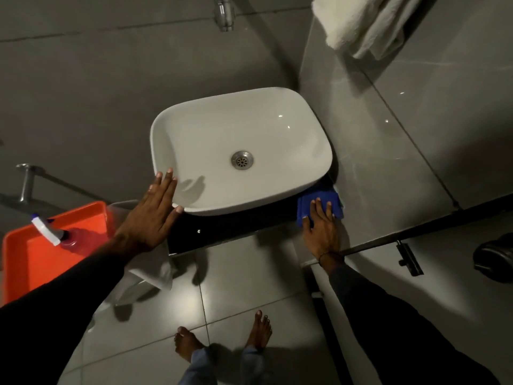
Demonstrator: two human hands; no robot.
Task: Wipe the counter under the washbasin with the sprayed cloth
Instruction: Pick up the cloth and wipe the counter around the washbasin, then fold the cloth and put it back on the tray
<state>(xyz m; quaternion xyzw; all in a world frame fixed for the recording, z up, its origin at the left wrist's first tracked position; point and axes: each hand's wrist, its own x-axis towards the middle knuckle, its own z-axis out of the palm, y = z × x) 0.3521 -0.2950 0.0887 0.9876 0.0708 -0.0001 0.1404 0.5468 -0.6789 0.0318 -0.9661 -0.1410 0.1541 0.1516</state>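
two bare feet (pixel 222 343) stood on the grey floor tiles (pixel 236 273) at six o'clock, nearest the camera, and both sleeved arms reached up from there. at four o'clock the right hand (pixel 322 232) lay flat and spread on the blue cloth (pixel 319 202), fingers extended rather than curled, pressing it down on the right end of the black counter (pixel 222 232) just beside the washbasin (pixel 238 151); it pinned the cloth and did not pinch it. at nine o'clock the left hand (pixel 155 215) was open too, palm against the basin's near-left rim, holding nothing and seemingly bracing. to do the stroke well, it seemed best to keep the palm flat and the pressure even, draw the cloth from the right edge toward eight o'clock along the narrow strip, and push its far edge under the basin's overhang, where dirt would likely hide. the cloth overhung the counter's end, so it could slip off unless it was pinned firmly. farther left sat an orange tray (pixel 25 259) with a spray bottle (pixel 55 232). at twelve o'clock hung the tap (pixel 223 15), and at one o'clock a white towel (pixel 361 23).
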